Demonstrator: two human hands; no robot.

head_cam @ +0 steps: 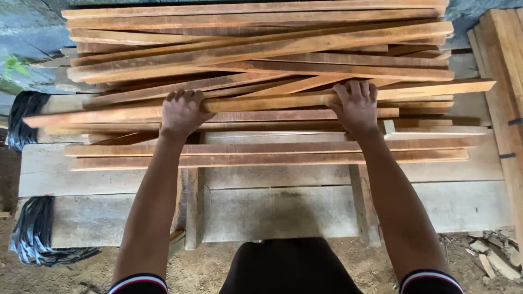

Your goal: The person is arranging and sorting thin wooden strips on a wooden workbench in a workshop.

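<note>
Left hand (182,111) lying knuckles-up on a long reddish wooden slat (261,103), grip curled over its far edge, fingers pressed together and wrapping the wood. Right hand (357,103) doing the same further along that slat, grip closed around it, fingertips hooked over the upper edge. Slat running nearly level across the view, tilting slightly upward toward the right end, and resting at the near side of a loose pile of similar slats (261,49) (crossing one another at shallow angles, some overhanging at both ends). Two more slats (267,153) lying flat and parallel just nearer than the hands, touching the surface beneath. All of it sitting on a rough counter of pale grey planks (283,212), with upright wooden supports showing below the top. Bundles of black strapping (35,231) hanging at the left end of the planks. Another stack of boards (506,81) standing just beside the pile at the right edge. Sandy ground (207,269) with wood scraps lying below. Dark sleeves with light stripes showing at both upper arms.
</note>
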